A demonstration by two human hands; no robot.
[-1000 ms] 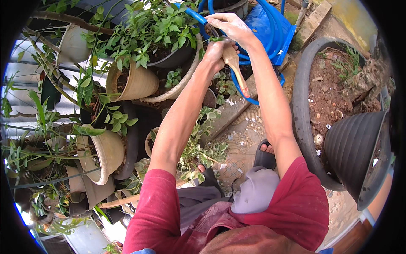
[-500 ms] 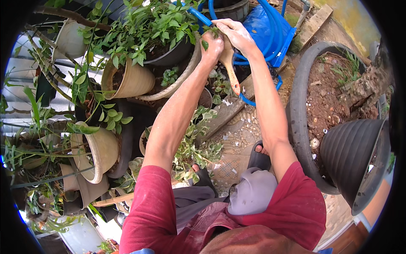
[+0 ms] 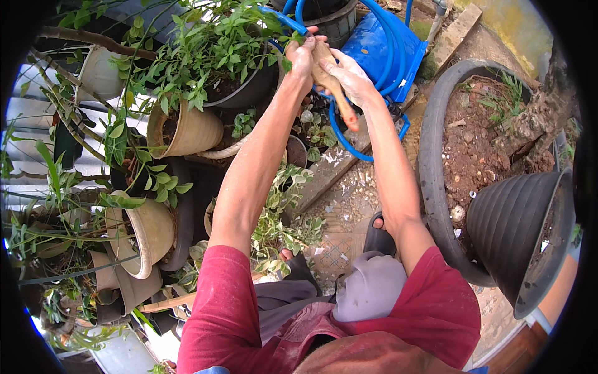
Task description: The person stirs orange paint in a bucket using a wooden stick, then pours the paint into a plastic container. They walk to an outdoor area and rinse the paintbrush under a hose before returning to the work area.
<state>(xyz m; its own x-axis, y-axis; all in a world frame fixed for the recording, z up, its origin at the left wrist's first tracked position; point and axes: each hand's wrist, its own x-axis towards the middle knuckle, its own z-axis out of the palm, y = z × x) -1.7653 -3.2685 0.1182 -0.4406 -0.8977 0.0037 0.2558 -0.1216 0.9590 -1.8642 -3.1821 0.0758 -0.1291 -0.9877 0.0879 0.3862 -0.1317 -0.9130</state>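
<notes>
Left hand (image 3: 303,55) grip closed round blue hose (image 3: 283,20); right hand (image 3: 350,76) grip holding wooden-handled tool (image 3: 333,87) just beside it.

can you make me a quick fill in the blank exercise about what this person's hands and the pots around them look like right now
1. Both hands, the left hand and the right hand, grip a long tool with a ____ handle.
2. The coiled hose beyond the hands is ____ in colour.
3. The ribbed black plastic pot on the person's right lies tilted on the rim of a large round planter filled with ____.
4. The person's sleeves are ____.

Missing words: wooden; blue; soil; red
</notes>
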